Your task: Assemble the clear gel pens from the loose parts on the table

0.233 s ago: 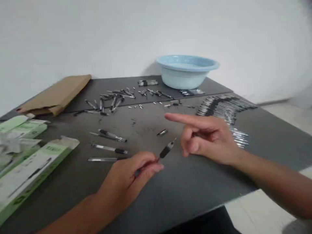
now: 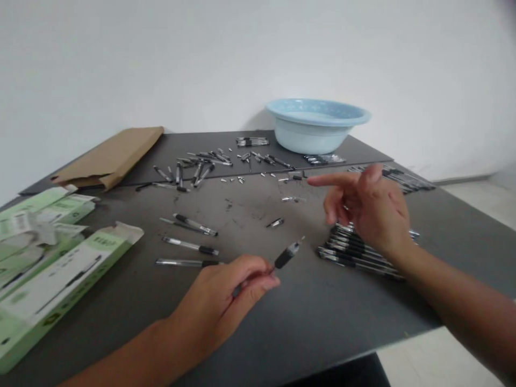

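Observation:
My left hand (image 2: 226,295) pinches a pen (image 2: 282,258) with a black grip, its tip pointing up and to the right above the dark table (image 2: 306,317). My right hand (image 2: 368,207) hovers over a row of assembled pens (image 2: 358,252), index finger stretched toward the left, other fingers loosely curled, holding nothing. A small metal pen tip (image 2: 276,222) lies on the table between the hands. Three pens (image 2: 189,244) lie left of my left hand.
A light blue basin (image 2: 318,126) stands at the back. Scattered pen parts (image 2: 209,164) lie mid-table, a brown paper bag (image 2: 110,156) at back left, green and white pen boxes (image 2: 48,269) at the left edge. More pens (image 2: 407,177) line the right side.
My right hand has risen and moved right and away from the pen. The view has shifted slightly, so the row of pens under that hand now shows.

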`<act>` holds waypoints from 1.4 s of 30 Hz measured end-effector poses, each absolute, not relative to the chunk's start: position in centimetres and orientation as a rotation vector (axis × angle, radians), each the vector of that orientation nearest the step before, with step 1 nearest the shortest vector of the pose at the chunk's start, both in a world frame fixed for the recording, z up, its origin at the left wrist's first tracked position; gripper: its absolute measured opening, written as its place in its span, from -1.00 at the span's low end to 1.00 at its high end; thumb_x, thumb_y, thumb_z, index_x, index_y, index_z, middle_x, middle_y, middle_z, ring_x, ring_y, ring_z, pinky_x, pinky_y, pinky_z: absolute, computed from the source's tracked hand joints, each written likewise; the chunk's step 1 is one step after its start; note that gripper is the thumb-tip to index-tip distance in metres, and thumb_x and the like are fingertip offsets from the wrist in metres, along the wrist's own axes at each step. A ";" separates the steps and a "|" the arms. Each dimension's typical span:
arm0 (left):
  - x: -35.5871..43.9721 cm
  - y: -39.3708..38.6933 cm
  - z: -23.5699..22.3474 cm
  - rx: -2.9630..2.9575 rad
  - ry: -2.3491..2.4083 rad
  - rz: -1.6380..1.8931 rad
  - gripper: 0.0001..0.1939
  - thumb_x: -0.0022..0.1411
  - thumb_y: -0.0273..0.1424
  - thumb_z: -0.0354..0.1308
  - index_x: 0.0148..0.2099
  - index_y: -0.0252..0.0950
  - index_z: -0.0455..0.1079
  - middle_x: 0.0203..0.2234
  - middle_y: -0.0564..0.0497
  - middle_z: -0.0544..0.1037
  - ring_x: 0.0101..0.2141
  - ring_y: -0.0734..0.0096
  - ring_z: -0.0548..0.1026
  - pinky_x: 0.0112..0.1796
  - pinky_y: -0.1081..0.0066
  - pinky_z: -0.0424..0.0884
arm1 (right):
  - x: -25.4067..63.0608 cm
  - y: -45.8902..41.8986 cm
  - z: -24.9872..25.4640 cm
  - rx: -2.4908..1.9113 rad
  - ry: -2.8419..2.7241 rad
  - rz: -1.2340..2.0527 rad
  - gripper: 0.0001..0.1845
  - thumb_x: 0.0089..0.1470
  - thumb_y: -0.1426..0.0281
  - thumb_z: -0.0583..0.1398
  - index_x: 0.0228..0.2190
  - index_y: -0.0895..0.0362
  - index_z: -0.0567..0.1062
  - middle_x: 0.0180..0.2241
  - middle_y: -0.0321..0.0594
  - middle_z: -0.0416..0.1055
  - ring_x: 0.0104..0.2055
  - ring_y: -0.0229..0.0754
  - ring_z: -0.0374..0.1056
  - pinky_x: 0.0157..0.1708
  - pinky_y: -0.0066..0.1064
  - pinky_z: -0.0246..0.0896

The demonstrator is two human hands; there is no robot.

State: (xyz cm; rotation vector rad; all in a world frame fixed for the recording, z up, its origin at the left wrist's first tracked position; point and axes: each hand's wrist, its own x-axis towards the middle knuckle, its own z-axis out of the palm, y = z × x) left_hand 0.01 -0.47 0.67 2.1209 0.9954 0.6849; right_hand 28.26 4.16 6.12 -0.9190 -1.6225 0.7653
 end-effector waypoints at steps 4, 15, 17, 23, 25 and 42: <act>0.1 -0.7 0.8 2.126 0.955 0.657 -0.77 0.57 -0.20 0.10 -0.01 -0.13 0.54 -0.24 0.16 0.74 -0.27 0.43 0.70 -0.23 0.50 0.47 | 29.2 5.7 6.2 -1.066 -1.592 0.481 -0.36 0.39 -0.04 0.15 -0.57 0.08 0.64 -0.40 -0.14 0.66 -0.58 -0.27 0.30 -0.61 -0.36 0.04; 0.5 -1.1 1.3 2.121 0.922 0.571 -0.77 0.56 -0.22 0.14 -0.03 -0.22 0.55 -0.32 0.09 0.67 -0.32 0.41 0.64 -0.29 0.49 0.37 | 32.5 9.7 4.5 -1.436 -2.006 0.138 -0.68 0.21 0.04 0.37 -0.15 -0.05 0.76 -0.23 -0.25 0.72 -0.36 -0.13 0.52 -0.36 -0.31 0.34; 0.5 -1.2 1.3 2.142 0.907 0.599 -0.76 0.57 -0.22 0.13 -0.02 -0.24 0.55 -0.32 0.08 0.68 -0.32 0.40 0.65 -0.29 0.48 0.37 | 32.7 10.2 4.7 -1.415 -2.151 0.079 -0.71 0.25 0.07 0.34 -0.15 -0.05 0.76 -0.19 -0.24 0.71 -0.32 -0.10 0.54 -0.33 -0.30 0.37; 0.4 -1.3 1.3 2.237 0.852 0.641 -0.79 0.57 -0.27 0.15 0.00 -0.26 0.54 -0.28 0.04 0.72 -0.30 0.32 0.70 -0.28 0.44 0.41 | 30.8 12.6 6.7 -1.241 -2.776 0.045 -0.68 0.34 0.20 0.26 -0.01 0.01 0.73 -0.08 -0.15 0.69 -0.08 0.01 0.59 -0.05 -0.19 0.45; 0.4 -1.2 1.3 2.269 0.834 0.661 -0.80 0.56 -0.28 0.16 0.01 -0.27 0.53 -0.27 0.02 0.73 -0.29 0.30 0.71 -0.29 0.43 0.42 | 30.2 13.8 6.7 -1.231 -2.906 0.051 -0.68 0.31 0.23 0.28 0.01 0.02 0.72 -0.10 -0.13 0.69 -0.10 0.03 0.60 -0.06 -0.16 0.46; 0.7 -1.2 1.1 2.268 0.875 0.702 -0.77 0.59 -0.22 0.11 0.08 -0.24 0.45 -0.16 -0.01 0.76 -0.20 0.14 0.76 -0.24 0.34 0.57 | 19.3 21.2 4.9 -1.187 -2.881 -0.112 -0.62 0.31 0.20 0.28 0.07 0.03 0.69 -0.03 -0.11 0.67 -0.04 0.00 0.57 0.00 -0.29 0.41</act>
